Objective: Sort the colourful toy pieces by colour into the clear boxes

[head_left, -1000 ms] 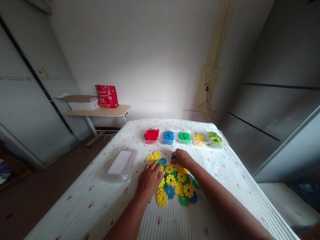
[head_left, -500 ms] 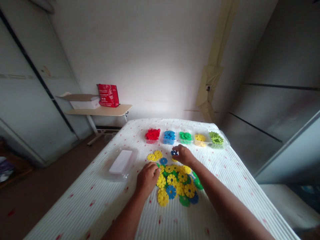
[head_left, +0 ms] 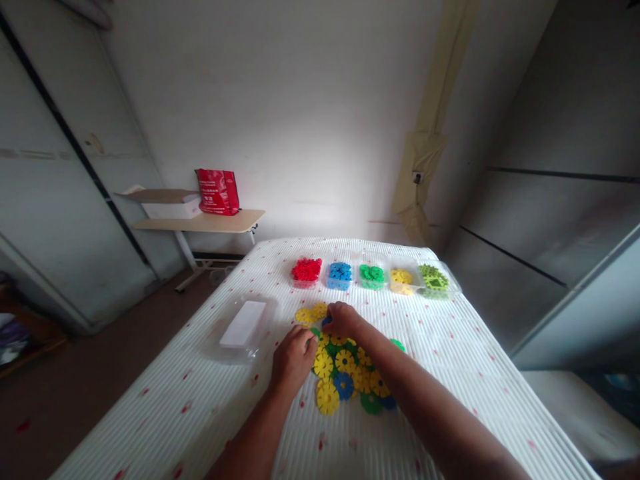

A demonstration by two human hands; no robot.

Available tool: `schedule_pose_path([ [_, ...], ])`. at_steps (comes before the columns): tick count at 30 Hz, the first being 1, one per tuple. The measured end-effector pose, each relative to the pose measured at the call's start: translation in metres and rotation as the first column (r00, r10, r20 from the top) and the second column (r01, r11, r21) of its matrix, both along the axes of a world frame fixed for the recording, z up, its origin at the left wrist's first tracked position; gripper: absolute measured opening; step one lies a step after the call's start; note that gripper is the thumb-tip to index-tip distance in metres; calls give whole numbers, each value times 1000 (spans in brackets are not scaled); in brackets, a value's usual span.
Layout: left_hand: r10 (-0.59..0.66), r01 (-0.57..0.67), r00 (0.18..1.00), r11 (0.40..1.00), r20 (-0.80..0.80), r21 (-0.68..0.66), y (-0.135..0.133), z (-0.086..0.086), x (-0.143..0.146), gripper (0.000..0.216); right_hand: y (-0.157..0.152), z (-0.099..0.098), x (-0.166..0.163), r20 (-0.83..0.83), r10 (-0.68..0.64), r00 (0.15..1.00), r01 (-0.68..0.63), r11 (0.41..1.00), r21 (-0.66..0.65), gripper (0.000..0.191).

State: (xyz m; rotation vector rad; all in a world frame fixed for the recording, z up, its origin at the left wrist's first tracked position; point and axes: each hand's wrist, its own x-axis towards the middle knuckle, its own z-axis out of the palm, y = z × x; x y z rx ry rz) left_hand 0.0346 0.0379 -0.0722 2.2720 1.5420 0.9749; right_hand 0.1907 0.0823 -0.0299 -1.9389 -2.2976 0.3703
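Note:
A heap of flat snowflake discs (head_left: 350, 377), mostly yellow with some blue and green, lies on the white ribbed bed cover (head_left: 440, 347). My right hand (head_left: 341, 319) rests at the heap's far edge, fingers curled over a blue disc that shows just beneath them. My left hand (head_left: 293, 355) sits at the heap's left side with fingers bent down onto the discs; what it grips is hidden. Two yellow discs (head_left: 311, 313) lie just beyond my hands.
A row of small clear tubs stands further back: red (head_left: 306, 271), blue (head_left: 339, 273), green (head_left: 372, 274), yellow (head_left: 401, 278), lime (head_left: 433, 279). A clear lidded tray (head_left: 243, 325) lies to the left. A side table with a red bag (head_left: 217, 191) stands by the wall.
My right hand lifted a blue disc at the heap's far edge, then moved left and down to another blue disc. My left hand curled and stayed at the heap's left side.

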Motion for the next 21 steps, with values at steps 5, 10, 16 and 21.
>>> schedule_pose_path([
  [5,3,-3,1000,1000,-8,-4,1,-3,0,16,-1,6,4,-80,-28,996,26,999,-23,37],
  [10,7,-7,1000,1000,-17,13,0,-4,1,17,14,29,20,-229,-63,971,40,994,-102,19],
  [16,4,-4,1000,998,6,55,1,-7,0,17,53,60,47,-421,-232,877,291,953,81,35],
  [21,0,-7,999,981,39,196,5,-11,-4,16,40,43,73,-447,-260,856,369,912,177,25],
])
